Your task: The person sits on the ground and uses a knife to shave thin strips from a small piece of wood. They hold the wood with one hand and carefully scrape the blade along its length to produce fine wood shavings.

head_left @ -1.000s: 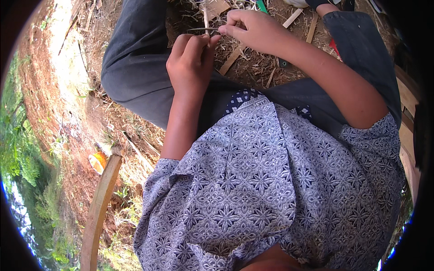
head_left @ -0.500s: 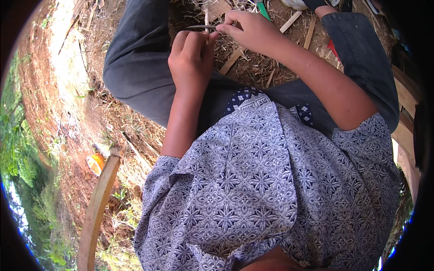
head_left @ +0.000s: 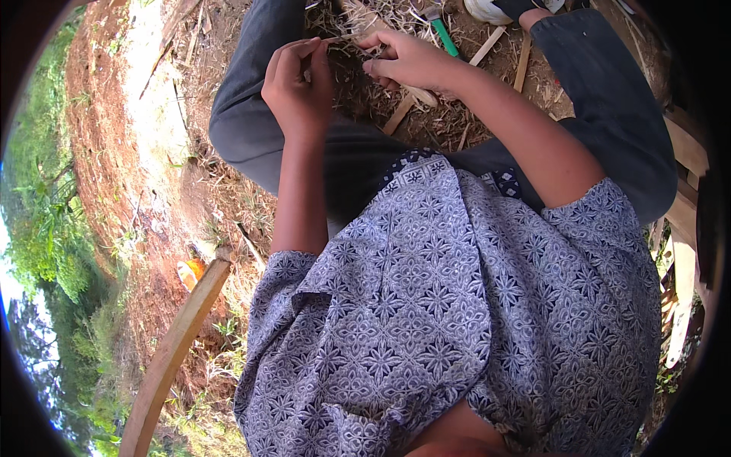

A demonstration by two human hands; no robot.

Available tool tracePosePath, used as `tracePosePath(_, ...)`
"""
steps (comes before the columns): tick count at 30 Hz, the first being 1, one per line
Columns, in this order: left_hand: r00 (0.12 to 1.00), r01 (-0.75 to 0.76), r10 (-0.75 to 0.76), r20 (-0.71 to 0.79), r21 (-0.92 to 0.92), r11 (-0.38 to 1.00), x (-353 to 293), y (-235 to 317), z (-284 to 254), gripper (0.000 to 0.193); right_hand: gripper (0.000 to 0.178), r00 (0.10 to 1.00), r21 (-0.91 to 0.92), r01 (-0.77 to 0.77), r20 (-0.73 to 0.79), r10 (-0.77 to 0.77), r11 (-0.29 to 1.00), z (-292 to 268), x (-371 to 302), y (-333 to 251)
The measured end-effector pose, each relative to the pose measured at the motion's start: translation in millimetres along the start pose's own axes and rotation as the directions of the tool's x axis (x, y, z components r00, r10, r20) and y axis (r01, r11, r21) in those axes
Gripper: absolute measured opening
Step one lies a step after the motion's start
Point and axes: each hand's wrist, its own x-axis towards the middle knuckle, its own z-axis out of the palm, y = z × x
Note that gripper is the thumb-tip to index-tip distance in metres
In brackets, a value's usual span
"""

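Note:
My left hand (head_left: 298,87) is closed in a pinch, with thumb and forefinger on the end of a thin pale wood strip (head_left: 339,37). The strip points right, toward my right hand (head_left: 411,61), whose fingers are curled shut around a knife. Its blade is mostly hidden by the fingers. Below that palm sticks out a pale rounded wooden end (head_left: 422,96), which looks like the knife's handle. Both hands are above the ground between my bent legs, a short distance apart. On the ground just beyond the right hand lies a green-handled tool (head_left: 444,36) with a metal end.
Wood shavings (head_left: 445,114) and flat wood strips (head_left: 487,46) litter the soil between my legs. A white rounded object (head_left: 487,9) is at the top near my foot. Left of me stand a curved wooden beam (head_left: 175,335) and an orange object (head_left: 190,273). Planks (head_left: 685,213) are at the right.
My hands have drawn apart, the left moving left. The knife blade, earlier visible between them, has turned out of sight, and the pale handle end now shows below my right hand.

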Motion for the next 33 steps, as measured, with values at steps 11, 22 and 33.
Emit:
tracePosePath(11,0.983,-0.168,0.152,0.098,0.182,0.969,51.2,-45.2,-11.1,0.005,0.040,0.885,-0.323,0.264,-0.293,-0.361,0.909,26.2,28.6,6.5)
tracePosePath(22,0.958,-0.280,0.259,0.124,0.202,0.938,44.2,-52.8,-9.6,0.005,0.029,0.827,-0.236,0.328,-0.396,-0.399,0.915,53.9,34.5,-1.0)
tracePosePath(33,0.942,-0.335,0.324,0.083,0.205,0.920,29.9,-36.9,-7.5,0.009,0.027,0.789,-0.182,0.407,-0.424,-0.445,0.895,60.3,9.6,-6.1)
